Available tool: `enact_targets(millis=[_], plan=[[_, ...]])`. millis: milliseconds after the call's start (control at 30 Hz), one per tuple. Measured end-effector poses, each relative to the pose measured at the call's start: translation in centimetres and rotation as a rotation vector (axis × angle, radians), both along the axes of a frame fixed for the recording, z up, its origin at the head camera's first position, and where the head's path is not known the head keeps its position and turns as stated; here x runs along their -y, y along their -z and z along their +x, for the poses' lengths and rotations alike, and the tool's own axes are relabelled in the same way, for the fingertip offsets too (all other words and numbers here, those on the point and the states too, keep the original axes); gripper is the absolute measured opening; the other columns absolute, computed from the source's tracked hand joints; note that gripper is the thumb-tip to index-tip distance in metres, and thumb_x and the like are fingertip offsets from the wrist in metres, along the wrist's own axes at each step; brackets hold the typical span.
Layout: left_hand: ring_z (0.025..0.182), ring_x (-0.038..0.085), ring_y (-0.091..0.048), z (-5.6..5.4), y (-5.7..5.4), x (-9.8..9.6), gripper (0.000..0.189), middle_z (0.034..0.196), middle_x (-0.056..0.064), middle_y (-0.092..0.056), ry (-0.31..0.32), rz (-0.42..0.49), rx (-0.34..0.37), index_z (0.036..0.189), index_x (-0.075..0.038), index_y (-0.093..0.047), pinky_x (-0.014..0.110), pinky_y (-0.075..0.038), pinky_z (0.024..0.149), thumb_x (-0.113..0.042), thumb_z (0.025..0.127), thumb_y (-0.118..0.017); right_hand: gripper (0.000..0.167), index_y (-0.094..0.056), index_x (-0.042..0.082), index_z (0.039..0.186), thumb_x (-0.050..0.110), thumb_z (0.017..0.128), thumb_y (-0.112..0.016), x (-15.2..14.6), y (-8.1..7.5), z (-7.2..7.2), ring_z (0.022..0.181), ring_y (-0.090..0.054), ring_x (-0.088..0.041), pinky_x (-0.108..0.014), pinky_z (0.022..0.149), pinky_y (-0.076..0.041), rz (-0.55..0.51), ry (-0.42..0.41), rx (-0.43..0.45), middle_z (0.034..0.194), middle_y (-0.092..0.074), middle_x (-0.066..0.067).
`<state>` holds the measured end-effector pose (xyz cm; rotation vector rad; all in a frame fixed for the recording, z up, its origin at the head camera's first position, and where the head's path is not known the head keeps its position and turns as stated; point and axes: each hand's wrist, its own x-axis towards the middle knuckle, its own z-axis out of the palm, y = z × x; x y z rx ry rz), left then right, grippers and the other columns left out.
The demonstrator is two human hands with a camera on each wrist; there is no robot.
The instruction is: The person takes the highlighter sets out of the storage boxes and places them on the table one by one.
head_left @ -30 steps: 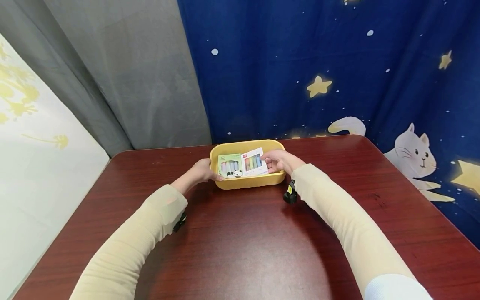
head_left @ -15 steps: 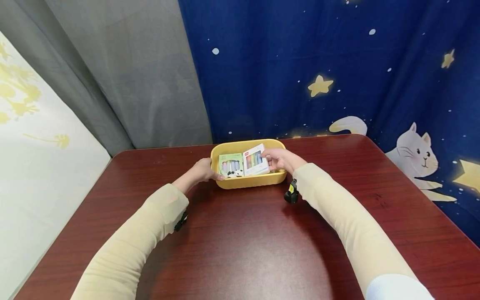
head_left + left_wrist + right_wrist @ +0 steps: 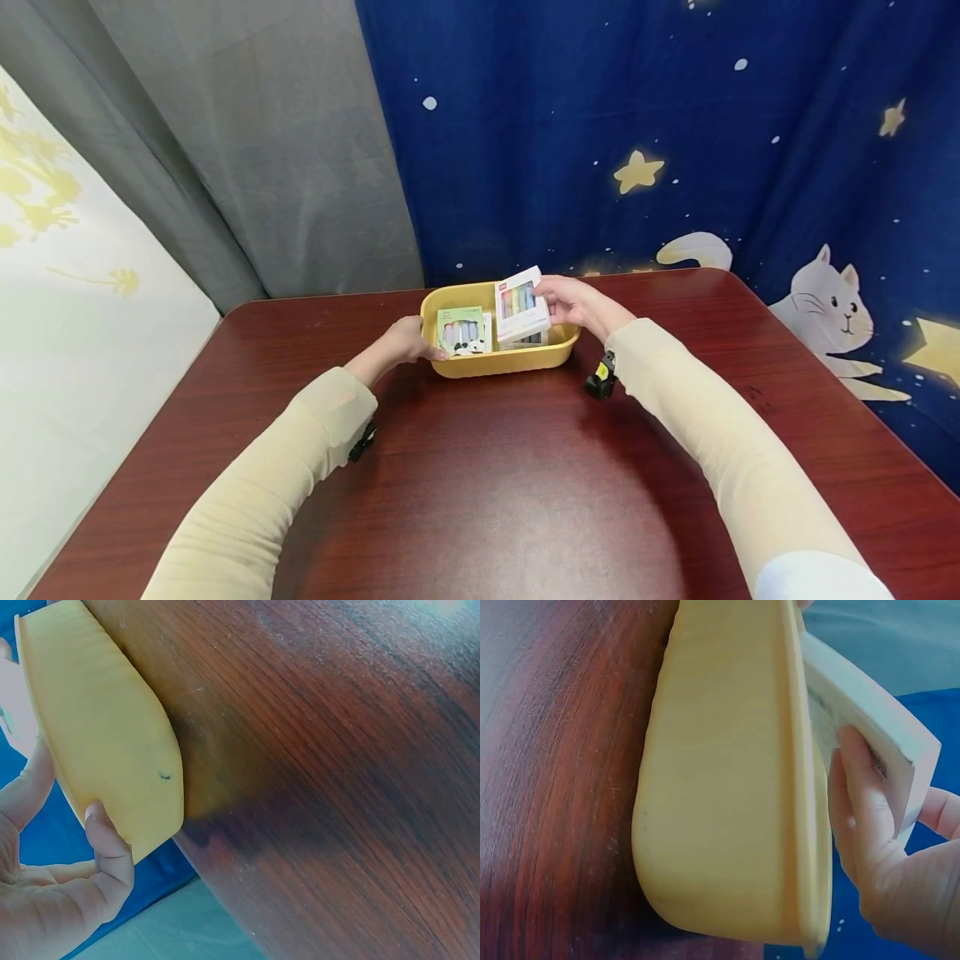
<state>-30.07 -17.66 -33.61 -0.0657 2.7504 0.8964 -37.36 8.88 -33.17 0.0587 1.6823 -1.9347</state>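
A yellow plastic basket [image 3: 495, 364] stands near the far edge of the table. My left hand [image 3: 403, 340] grips its left end; in the left wrist view the thumb and fingers of the left hand [image 3: 67, 885] pinch the rim. My right hand [image 3: 573, 302] holds a white box of coloured markers [image 3: 521, 302], tilted, over the right part of the basket. In the right wrist view the fingers [image 3: 866, 787] lie against the underside of the white box [image 3: 877, 712]. A green box with a panda print [image 3: 461, 329] lies inside at the left, and another windowed box [image 3: 534, 339] shows beneath the held one.
The dark red wooden table [image 3: 480, 483] extends in front of the basket. Behind its far edge hang a grey curtain [image 3: 300, 150] and a blue star-patterned curtain [image 3: 525, 142]. A white panel [image 3: 90, 333] borders the left side.
My right hand has lifted the white marker box up and to the right from beside the green box, uncovering another box below it. The left hand has stayed on the basket's left end.
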Motion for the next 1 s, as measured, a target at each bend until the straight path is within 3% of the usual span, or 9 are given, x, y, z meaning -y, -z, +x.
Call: enact_targets(millis=[100, 167, 500, 1000], plan=[[0.08, 0.022, -0.053, 0.0, 0.0, 0.0, 0.055, 0.092, 0.011, -0.054, 0.002, 0.002, 0.002, 0.111, 0.005, -0.052, 0.029, -0.052, 0.066, -0.02, 0.071, -0.08, 0.046, -0.03, 0.006, 0.136, -0.002, 0.091, -0.039, -0.4, -1.1, 1.3, 0.078, -0.062, -0.018, -0.036, 0.069, -0.052, -0.042, 0.007, -0.016, 0.084, -0.063, -0.006], [0.081, 0.022, -0.053, -0.1, 0.0, -0.1, 0.055, 0.092, 0.011, -0.054, 0.003, 0.004, 0.006, 0.111, 0.005, -0.052, 0.03, -0.052, 0.067, -0.02, 0.071, -0.08, 0.046, -0.03, 0.005, 0.135, -0.003, 0.091, -0.038, -0.6, -1.7, 2.1, 0.075, -0.061, -0.017, -0.034, 0.064, -0.052, -0.066, 0.019, -0.014, 0.08, -0.062, -0.004], [0.083, 0.023, -0.053, -0.1, -0.1, 0.0, 0.057, 0.095, 0.012, -0.054, -0.009, 0.0, 0.023, 0.114, 0.005, -0.051, 0.03, -0.052, 0.069, -0.02, 0.071, -0.079, 0.047, -0.027, 0.008, 0.137, -0.002, 0.093, -0.037, -1.4, -1.8, 4.5, 0.078, -0.063, -0.016, -0.037, 0.064, -0.054, -0.098, -0.021, -0.049, 0.086, -0.063, -0.003], [0.079, 0.022, -0.053, -0.1, -0.1, 0.0, 0.055, 0.091, 0.011, -0.054, -0.001, -0.011, 0.015, 0.112, 0.005, -0.052, 0.028, -0.05, 0.066, -0.021, 0.071, -0.079, 0.048, -0.026, 0.008, 0.137, -0.001, 0.092, -0.04, -0.4, -1.7, 10.0, 0.082, -0.064, -0.019, -0.042, 0.067, -0.054, -0.135, -0.113, -0.046, 0.092, -0.064, -0.004]])
